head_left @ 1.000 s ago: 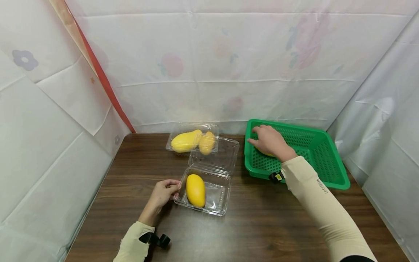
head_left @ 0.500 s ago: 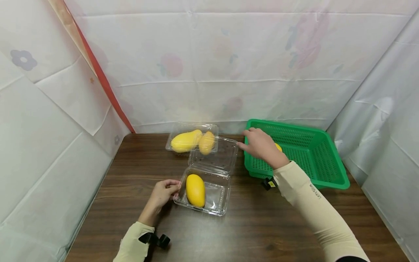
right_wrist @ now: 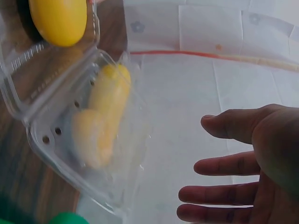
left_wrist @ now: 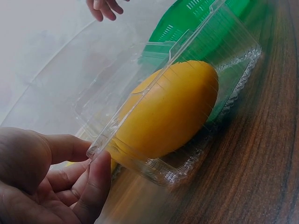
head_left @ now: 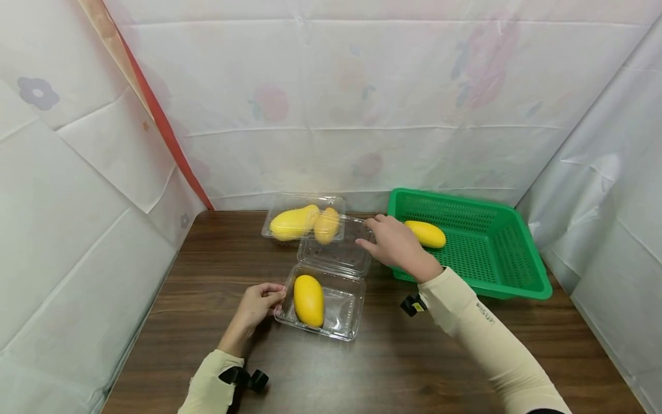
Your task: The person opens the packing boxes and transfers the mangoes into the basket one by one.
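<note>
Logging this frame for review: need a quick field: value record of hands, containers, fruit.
left hand: pinches the rim of the near box
right hand: holds nothing, fingers extended by the open lid; contact unclear
near box: clear plastic, oval yellow fruit inside
far box: clear plastic, long yellow fruit and small orange-yellow fruit
green basket: one yellow fruit
table: dark wood grain

The box (head_left: 339, 307) has free room right of 1 mango (head_left: 308, 301); raised lid (head_left: 336, 257) blocks behind.
</note>
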Demonstrator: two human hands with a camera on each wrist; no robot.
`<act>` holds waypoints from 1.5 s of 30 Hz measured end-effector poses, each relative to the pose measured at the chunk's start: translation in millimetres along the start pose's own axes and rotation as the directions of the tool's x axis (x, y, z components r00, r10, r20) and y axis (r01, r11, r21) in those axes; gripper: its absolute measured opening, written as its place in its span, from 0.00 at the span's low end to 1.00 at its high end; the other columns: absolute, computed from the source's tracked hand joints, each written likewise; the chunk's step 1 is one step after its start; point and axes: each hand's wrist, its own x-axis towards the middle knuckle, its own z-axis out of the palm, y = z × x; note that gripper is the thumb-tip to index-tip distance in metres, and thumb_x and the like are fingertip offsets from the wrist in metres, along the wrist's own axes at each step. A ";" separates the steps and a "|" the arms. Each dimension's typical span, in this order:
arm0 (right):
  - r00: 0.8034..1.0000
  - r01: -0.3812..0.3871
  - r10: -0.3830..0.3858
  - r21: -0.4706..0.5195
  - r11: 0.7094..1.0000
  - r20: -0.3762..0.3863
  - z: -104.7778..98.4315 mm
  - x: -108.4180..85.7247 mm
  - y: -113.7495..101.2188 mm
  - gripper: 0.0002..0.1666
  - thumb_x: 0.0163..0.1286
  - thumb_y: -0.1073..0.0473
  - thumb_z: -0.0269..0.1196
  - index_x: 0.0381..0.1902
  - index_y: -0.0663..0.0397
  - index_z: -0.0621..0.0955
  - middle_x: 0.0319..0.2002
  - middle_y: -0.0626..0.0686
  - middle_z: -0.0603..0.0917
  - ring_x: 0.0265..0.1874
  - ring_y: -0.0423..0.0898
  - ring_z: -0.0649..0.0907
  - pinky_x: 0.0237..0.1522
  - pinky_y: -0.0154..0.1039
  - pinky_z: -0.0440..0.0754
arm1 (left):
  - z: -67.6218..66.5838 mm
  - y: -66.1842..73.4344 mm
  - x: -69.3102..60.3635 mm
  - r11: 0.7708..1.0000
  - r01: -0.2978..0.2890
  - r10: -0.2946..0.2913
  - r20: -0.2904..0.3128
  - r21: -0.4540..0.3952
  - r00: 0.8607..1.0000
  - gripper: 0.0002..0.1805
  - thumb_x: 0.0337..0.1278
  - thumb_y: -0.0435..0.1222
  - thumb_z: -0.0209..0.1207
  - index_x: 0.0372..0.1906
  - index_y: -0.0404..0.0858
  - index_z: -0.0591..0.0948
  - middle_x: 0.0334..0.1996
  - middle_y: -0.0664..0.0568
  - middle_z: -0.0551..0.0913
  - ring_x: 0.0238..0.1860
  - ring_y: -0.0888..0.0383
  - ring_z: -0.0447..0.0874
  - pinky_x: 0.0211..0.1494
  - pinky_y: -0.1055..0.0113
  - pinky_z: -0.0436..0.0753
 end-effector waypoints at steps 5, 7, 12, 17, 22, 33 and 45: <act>1.000 0.030 -0.030 0.021 0.999 -0.010 9.2 -1.1 -8.5 0.28 0.71 0.42 0.58 0.60 0.55 0.78 0.55 0.58 0.81 0.50 0.54 0.82 0.51 0.50 0.82 | 0.3 0.1 1.4 1.000 0.003 -0.003 -0.004 -0.004 1.000 0.15 0.65 0.28 0.57 0.50 0.19 0.77 0.25 0.52 0.80 0.21 0.63 0.76 0.25 0.73 0.80; 0.999 0.038 -0.037 0.032 0.999 -0.015 13.0 -1.4 -11.1 0.28 0.71 0.42 0.59 0.59 0.56 0.78 0.55 0.58 0.81 0.51 0.54 0.81 0.52 0.50 0.81 | 0.2 0.1 1.6 1.000 0.001 -0.001 -0.007 -0.003 1.000 0.15 0.65 0.28 0.57 0.50 0.19 0.77 0.25 0.52 0.80 0.22 0.63 0.76 0.25 0.74 0.80; 0.999 0.047 -0.047 0.048 0.998 -0.012 21.9 -2.3 -18.5 0.29 0.71 0.42 0.59 0.59 0.56 0.78 0.54 0.57 0.82 0.52 0.54 0.81 0.52 0.50 0.82 | -0.5 -0.1 1.6 1.000 0.002 -0.002 -0.009 -0.004 1.000 0.16 0.64 0.28 0.58 0.51 0.19 0.77 0.25 0.52 0.81 0.21 0.63 0.76 0.25 0.74 0.80; 0.999 0.054 -0.054 0.068 0.996 -0.004 30.3 -3.1 -27.9 0.28 0.70 0.42 0.60 0.58 0.55 0.79 0.53 0.57 0.83 0.50 0.53 0.82 0.49 0.48 0.83 | -1.1 0.1 1.4 1.000 0.004 -0.004 -0.008 -0.002 1.000 0.16 0.64 0.29 0.58 0.51 0.19 0.76 0.25 0.52 0.80 0.22 0.62 0.77 0.25 0.73 0.80; 0.998 0.066 -0.067 0.084 0.994 0.010 38.9 -3.1 -36.0 0.28 0.70 0.42 0.60 0.58 0.55 0.79 0.51 0.56 0.84 0.47 0.52 0.83 0.47 0.47 0.84 | -2.3 -0.1 2.0 1.000 0.004 -0.004 -0.012 0.005 1.000 0.16 0.64 0.29 0.57 0.51 0.20 0.77 0.25 0.52 0.80 0.22 0.62 0.77 0.25 0.73 0.80; 0.996 0.070 -0.075 0.106 0.992 0.050 52.7 -4.4 -47.1 0.32 0.69 0.39 0.60 0.60 0.55 0.77 0.54 0.57 0.83 0.50 0.52 0.83 0.48 0.48 0.84 | -2.0 0.3 2.6 1.000 0.007 -0.007 -0.011 0.002 1.000 0.16 0.64 0.28 0.58 0.51 0.20 0.77 0.24 0.53 0.79 0.22 0.63 0.76 0.25 0.74 0.80; 0.990 0.112 -0.115 0.044 0.993 0.085 73.5 -3.2 -63.7 0.34 0.68 0.36 0.58 0.60 0.54 0.77 0.51 0.55 0.84 0.44 0.50 0.85 0.44 0.45 0.85 | -1.4 -1.2 5.7 1.000 0.011 -0.010 -0.016 0.009 1.000 0.14 0.65 0.28 0.56 0.50 0.20 0.78 0.25 0.51 0.80 0.22 0.63 0.77 0.25 0.74 0.80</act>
